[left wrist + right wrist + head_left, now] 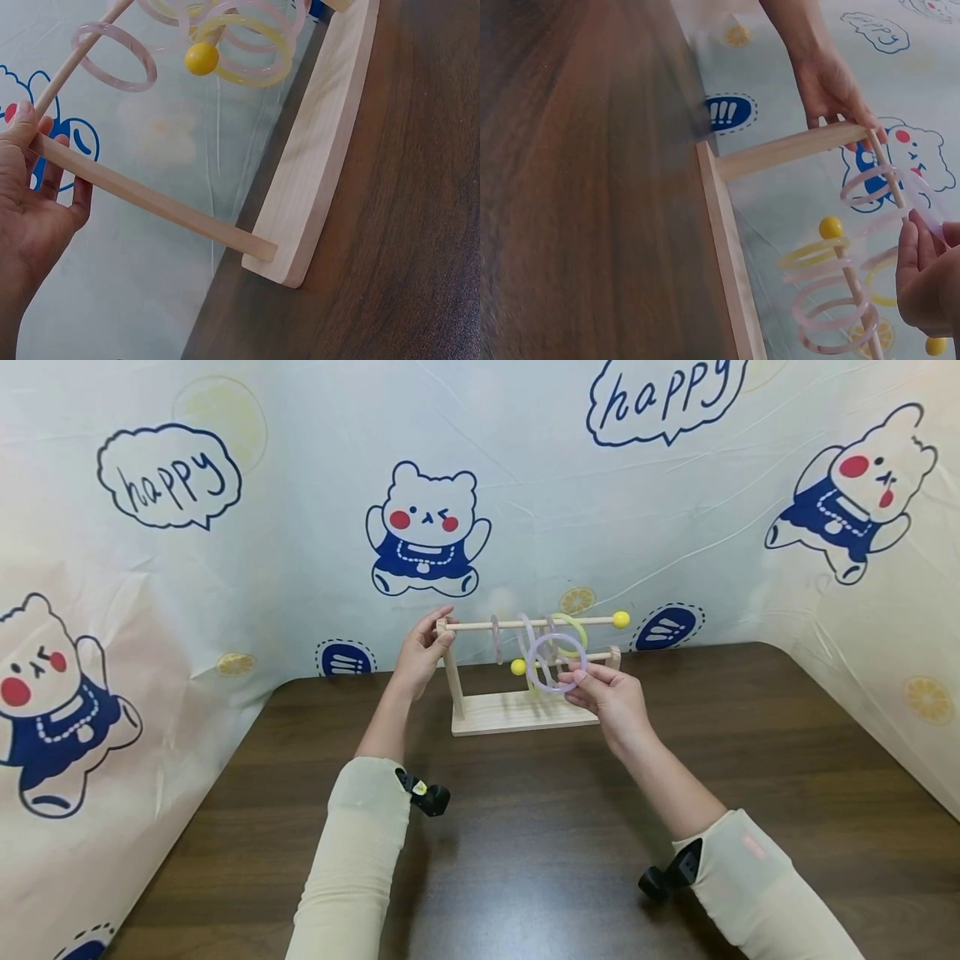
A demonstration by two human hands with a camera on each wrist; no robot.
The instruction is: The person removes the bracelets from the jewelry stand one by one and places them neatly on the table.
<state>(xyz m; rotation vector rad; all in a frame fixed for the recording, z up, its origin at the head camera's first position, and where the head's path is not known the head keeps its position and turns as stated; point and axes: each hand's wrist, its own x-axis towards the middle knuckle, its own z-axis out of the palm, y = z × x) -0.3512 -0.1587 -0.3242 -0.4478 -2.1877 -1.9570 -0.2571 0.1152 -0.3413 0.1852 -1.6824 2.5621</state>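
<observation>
A wooden ring rack (517,715) stands on the table with two rods tipped by yellow balls. My left hand (420,657) holds the top of its left post (150,196), thumb and fingers about the corner where the upper rod (472,627) starts. Between thumb and fingers of my right hand (613,703) is a purple ring (531,664), in front of the rods; whether it is threaded on one I cannot tell. The upper rod carries a pinkish ring (154,75), a yellow ring (582,633) and others. Several pink and yellow rings (814,253) circle the lower rod (851,281).
The dark wooden table (510,860) extends in front of the rack and to both sides. Behind it hangs a pale cloth (315,568) printed with bears and lettering. Each sleeve has a small black camera (429,797) strapped at the wrist.
</observation>
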